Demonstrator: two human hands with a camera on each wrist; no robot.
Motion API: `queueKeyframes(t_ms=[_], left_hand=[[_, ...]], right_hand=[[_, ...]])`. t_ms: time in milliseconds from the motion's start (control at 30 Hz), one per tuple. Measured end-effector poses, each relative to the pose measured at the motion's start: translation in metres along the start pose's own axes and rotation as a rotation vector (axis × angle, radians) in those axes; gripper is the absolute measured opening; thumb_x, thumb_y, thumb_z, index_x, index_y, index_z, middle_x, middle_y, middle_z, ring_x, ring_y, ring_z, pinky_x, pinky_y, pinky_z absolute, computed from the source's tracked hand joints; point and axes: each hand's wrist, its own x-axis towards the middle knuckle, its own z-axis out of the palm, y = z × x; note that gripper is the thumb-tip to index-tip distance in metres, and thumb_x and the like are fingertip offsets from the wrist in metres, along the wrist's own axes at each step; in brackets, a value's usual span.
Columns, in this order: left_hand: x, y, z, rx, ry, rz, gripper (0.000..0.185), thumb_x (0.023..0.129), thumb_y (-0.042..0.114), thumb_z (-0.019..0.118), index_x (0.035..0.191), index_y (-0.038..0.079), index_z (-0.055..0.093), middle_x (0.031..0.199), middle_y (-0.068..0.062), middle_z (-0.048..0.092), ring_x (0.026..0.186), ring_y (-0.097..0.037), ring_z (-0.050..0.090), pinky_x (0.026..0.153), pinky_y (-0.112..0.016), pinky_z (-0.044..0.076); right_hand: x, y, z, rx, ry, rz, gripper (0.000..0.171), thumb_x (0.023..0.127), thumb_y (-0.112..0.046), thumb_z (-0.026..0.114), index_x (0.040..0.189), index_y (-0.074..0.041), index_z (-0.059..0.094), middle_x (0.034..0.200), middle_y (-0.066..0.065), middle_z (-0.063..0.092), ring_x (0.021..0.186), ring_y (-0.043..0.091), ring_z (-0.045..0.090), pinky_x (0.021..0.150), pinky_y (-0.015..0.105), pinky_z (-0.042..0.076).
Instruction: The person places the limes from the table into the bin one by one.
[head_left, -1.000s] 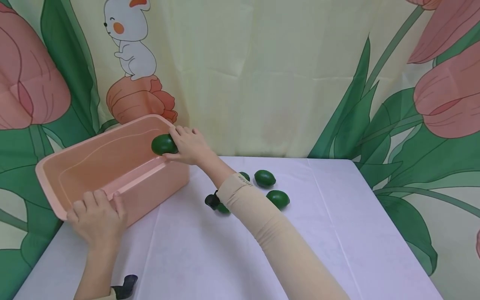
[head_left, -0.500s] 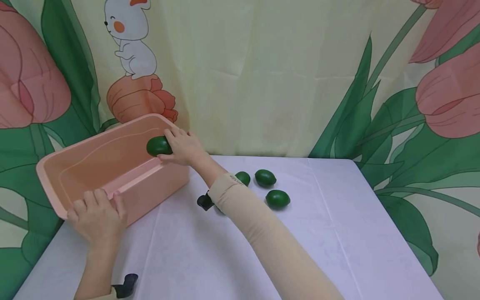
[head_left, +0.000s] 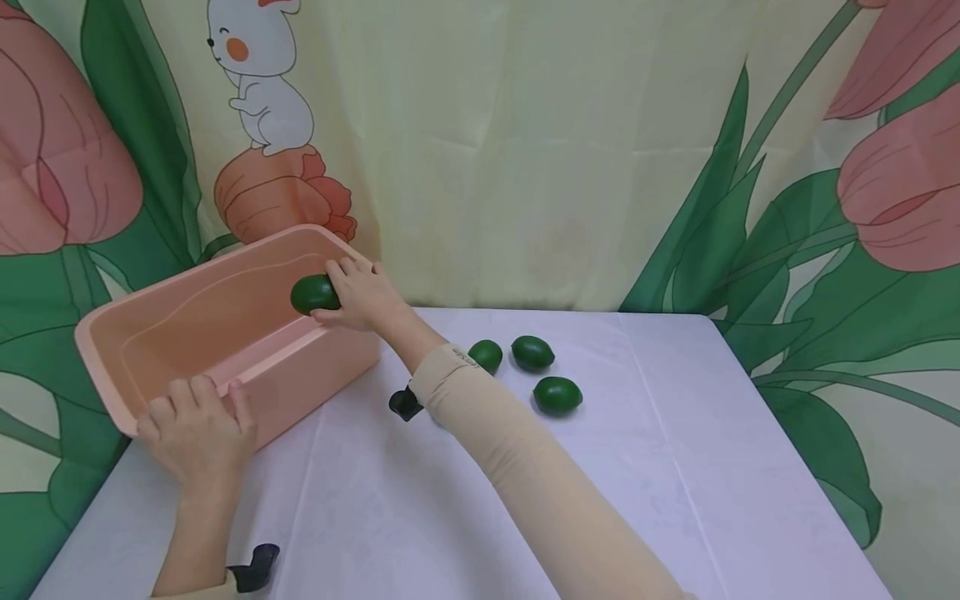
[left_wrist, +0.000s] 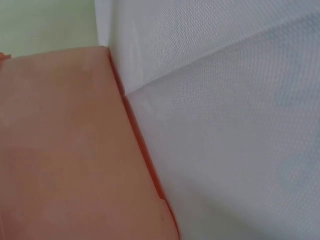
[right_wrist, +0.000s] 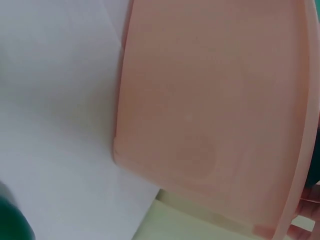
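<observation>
In the head view a pink plastic bin (head_left: 322,379) stands at the left of the table, its opening facing up. My left hand (head_left: 198,429) grips its near rim at the left end, fingers curled over the edge. At the other end my right hand (head_left: 362,296) holds a dark green lime (head_left: 312,295) over the opening. The right wrist view has the bin's outer wall (right_wrist: 205,110) across most of it, with fingertips (right_wrist: 305,212) and a sliver of the held lime (right_wrist: 314,162) past the rim. The bin's wall (left_wrist: 70,150) fills the left wrist view's left side.
Three more limes lie on the white-covered table (head_left: 600,500): one lime (head_left: 485,355) beside the right sleeve (head_left: 517,450), another lime (head_left: 532,353) behind, a third lime (head_left: 557,396) nearer. A printed curtain (head_left: 510,167) hangs behind the table.
My right hand has moved slightly left and down with the lime, further over the bin. Its sleeve now uncovers more of one table lime and hides another. The left hand keeps its place.
</observation>
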Motion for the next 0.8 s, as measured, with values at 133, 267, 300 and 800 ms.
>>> queueKeyframes(t_ms=[133, 267, 300, 800], left_hand=[[0.0001, 0.0002, 0.001, -0.002, 0.026, -0.004, 0.057, 0.091, 0.041, 0.024, 0.086, -0.013, 0.042, 0.085, -0.031, 0.042, 0.079, -0.047, 0.036, 0.07, -0.055, 0.026], [0.0002, 0.0009, 0.0013, -0.003, 0.047, -0.001, 0.057, 0.091, 0.041, 0.024, 0.086, -0.013, 0.043, 0.085, -0.031, 0.042, 0.08, -0.047, 0.037, 0.07, -0.055, 0.026], [0.0002, 0.001, 0.0012, 0.0, 0.046, 0.001, 0.056, 0.091, 0.04, 0.024, 0.086, -0.013, 0.043, 0.084, -0.031, 0.042, 0.079, -0.047, 0.037, 0.07, -0.055, 0.026], [0.0002, 0.0021, 0.0014, -0.012, 0.038, -0.001, 0.056, 0.091, 0.04, 0.024, 0.086, -0.012, 0.042, 0.084, -0.03, 0.041, 0.079, -0.047, 0.036, 0.07, -0.055, 0.026]], right_hand=[[-0.0002, -0.0013, 0.0019, 0.015, -0.017, 0.004, 0.072, 0.084, -0.066, 0.036, 0.138, -0.02, 0.025, 0.135, -0.003, 0.036, 0.12, 0.012, 0.037, 0.098, 0.034, 0.029], [-0.0004, -0.0018, 0.0033, 0.04, -0.02, 0.015, 0.063, 0.087, -0.06, 0.037, 0.136, -0.021, 0.026, 0.136, -0.004, 0.036, 0.123, 0.011, 0.035, 0.1, 0.034, 0.027], [-0.0007, -0.0018, 0.0037, 0.044, -0.018, 0.016, 0.061, 0.088, -0.058, 0.037, 0.135, -0.021, 0.027, 0.135, -0.005, 0.036, 0.124, 0.011, 0.035, 0.099, 0.034, 0.027], [-0.003, 0.0008, 0.0089, 0.071, 0.034, 0.003, 0.051, 0.091, -0.051, 0.037, 0.133, -0.022, 0.03, 0.129, -0.006, 0.04, 0.122, 0.01, 0.036, 0.096, 0.034, 0.029]])
